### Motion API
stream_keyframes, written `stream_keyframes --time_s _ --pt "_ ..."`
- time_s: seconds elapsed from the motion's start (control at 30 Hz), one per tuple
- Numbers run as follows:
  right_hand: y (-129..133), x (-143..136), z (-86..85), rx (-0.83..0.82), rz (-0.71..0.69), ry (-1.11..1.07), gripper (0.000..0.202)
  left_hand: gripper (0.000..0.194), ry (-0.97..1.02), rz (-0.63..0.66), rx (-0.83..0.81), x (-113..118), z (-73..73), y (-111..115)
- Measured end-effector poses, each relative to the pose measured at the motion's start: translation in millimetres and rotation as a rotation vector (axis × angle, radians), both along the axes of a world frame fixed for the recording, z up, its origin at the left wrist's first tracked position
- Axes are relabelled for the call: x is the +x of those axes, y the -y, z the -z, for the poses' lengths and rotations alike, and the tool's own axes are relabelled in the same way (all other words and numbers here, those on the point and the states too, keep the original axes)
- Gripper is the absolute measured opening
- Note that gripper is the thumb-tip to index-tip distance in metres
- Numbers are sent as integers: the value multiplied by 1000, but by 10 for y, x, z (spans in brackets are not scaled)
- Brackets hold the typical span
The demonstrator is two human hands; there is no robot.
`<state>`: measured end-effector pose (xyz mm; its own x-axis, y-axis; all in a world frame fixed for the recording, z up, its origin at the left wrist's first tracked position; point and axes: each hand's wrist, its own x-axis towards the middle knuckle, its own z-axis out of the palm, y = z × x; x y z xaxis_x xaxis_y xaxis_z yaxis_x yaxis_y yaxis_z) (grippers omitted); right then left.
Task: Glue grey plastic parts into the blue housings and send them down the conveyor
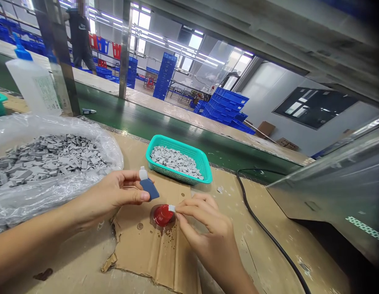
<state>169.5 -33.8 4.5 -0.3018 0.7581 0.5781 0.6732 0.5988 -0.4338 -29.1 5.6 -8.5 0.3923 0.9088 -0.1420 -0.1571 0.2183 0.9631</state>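
Observation:
Between the thumb and fingers of my left hand (125, 188) is a flat dark blue plastic piece (150, 189) with a pale grey-white tab (143, 173) at its top end. My right hand (204, 220) pinches a small light grey piece (171, 208) by its end, over the edge of a small red cup (162, 215). Whether the grey piece touches the cup I cannot tell. The cup looks wet and stands on a torn sheet of cardboard (140, 253), with dark wet spots around it.
Behind my hands a teal basket (208, 173) holds many small grey pieces. At left lie a clear plastic bag (112, 143) of grey parts and a white bottle (33, 85) with a blue cap. A black cable (259, 220) curves along the right. Beyond runs a green conveyor (106, 107); a person (81, 36) is far back.

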Motion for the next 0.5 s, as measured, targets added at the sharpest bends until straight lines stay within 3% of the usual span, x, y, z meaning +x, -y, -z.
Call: stream_keyframes --time_s 0.17,0.5 --pt "25 -33 -7 57 51 -63 16 23 -31 -3 23 10 10 -18" --pt "18 -38 3 -1 89 -57 14 20 -192 68 69 43 -51 77"
